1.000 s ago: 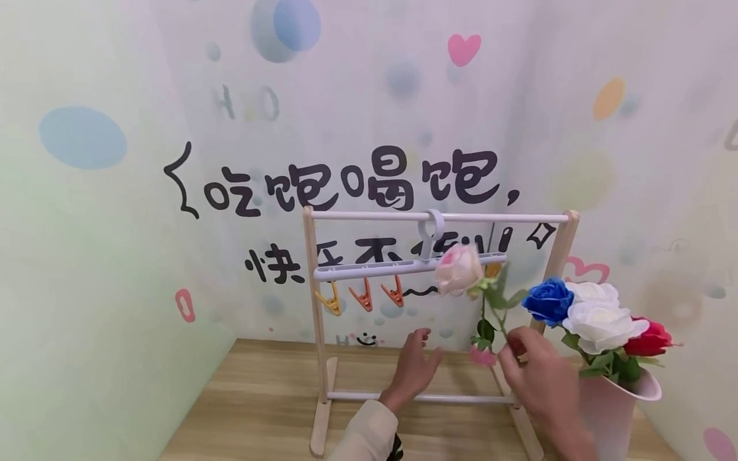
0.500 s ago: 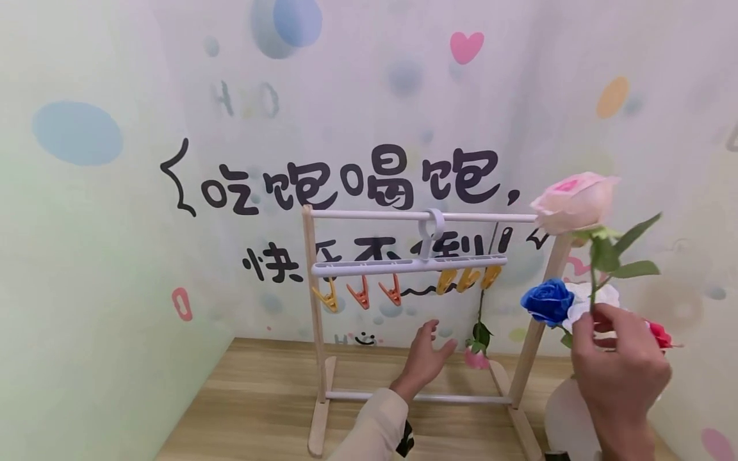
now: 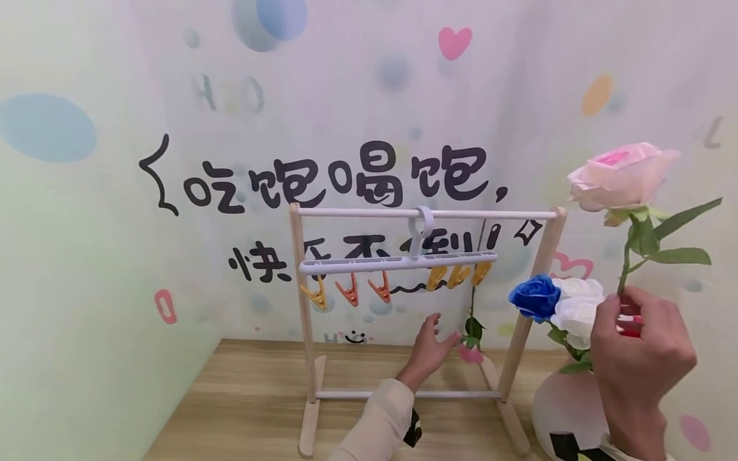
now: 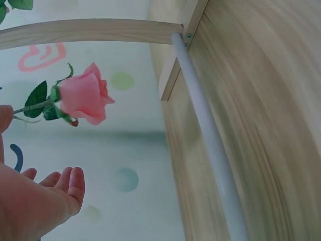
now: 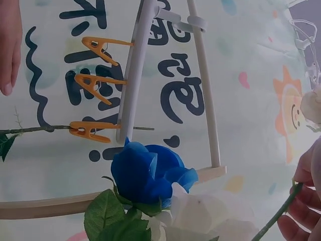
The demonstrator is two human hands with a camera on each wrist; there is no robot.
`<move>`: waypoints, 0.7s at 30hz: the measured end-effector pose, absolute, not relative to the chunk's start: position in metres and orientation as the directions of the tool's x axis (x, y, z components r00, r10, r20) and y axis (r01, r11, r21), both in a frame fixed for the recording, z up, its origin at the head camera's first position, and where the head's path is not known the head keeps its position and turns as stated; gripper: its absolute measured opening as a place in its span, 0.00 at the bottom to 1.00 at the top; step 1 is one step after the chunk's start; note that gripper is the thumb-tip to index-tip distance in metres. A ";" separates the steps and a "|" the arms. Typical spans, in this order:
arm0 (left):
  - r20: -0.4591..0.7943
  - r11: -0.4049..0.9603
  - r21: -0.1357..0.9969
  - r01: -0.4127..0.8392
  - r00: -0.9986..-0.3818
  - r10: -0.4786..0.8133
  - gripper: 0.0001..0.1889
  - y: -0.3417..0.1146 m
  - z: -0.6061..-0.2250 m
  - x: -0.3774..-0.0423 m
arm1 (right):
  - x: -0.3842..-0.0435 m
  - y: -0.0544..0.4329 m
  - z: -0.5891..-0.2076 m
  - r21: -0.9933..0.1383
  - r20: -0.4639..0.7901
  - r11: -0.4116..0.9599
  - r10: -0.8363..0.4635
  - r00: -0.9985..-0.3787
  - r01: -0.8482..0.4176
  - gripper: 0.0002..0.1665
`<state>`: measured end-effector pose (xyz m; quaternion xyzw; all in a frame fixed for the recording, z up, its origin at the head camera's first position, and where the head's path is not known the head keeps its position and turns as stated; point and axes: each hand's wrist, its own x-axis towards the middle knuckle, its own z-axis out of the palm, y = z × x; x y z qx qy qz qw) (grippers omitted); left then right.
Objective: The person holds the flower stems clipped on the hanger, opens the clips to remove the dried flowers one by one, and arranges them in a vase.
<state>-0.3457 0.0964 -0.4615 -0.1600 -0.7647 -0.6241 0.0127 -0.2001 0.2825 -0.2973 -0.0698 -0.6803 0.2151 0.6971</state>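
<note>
In the head view my right hand [image 3: 646, 358] pinches the green stem of a pale pink rose [image 3: 623, 176], held bloom up at the right. The right wrist view shows that stem [image 5: 276, 216] between thumb and fingers. A second, deeper pink rose [image 3: 471, 354] hangs bloom down, its stem gripped by the rightmost orange clip [image 5: 93, 131] of a white hanger [image 3: 398, 262]. Beside that bloom is my left hand [image 3: 426, 352], fingers spread and holding nothing. In the left wrist view the thumb [image 4: 5, 118] overlaps the hanging rose's stem.
The hanger hooks over the top rail of a wooden rack [image 3: 305, 320] on the table [image 3: 242, 390]. Several other clips hang from it. At the right a pale vase [image 3: 567, 410] holds a blue rose [image 3: 535, 298] and white roses [image 3: 576, 307], partly hidden by my right hand.
My right hand has carried the pale pink rose rightward and up, from before the hanger to beside the vase flowers. My left hand has shifted slightly right, closer to the hanging rose.
</note>
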 end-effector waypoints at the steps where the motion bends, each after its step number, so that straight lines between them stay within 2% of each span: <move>1: 0.213 0.167 0.953 0.254 -0.950 0.230 0.36 0.097 -0.463 -0.346 | -0.201 0.283 -0.297 -0.394 0.917 0.896 0.398 -0.022 -0.202 0.18; 11: 0.144 0.156 0.969 0.189 -0.955 0.261 0.38 0.103 -0.468 -0.348 | -0.204 0.291 -0.306 -0.429 0.901 0.889 0.412 -0.135 -0.156 0.20; 16: 0.128 0.163 0.971 0.176 -0.955 0.268 0.37 0.106 -0.469 -0.351 | -0.209 0.297 -0.314 -0.462 0.886 0.871 0.445 -0.129 -0.166 0.17; 21: 0.142 0.156 0.970 0.189 -0.953 0.269 0.37 0.111 -0.469 -0.353 | -0.210 0.303 -0.321 -0.482 0.873 0.862 0.458 -0.167 -0.158 0.17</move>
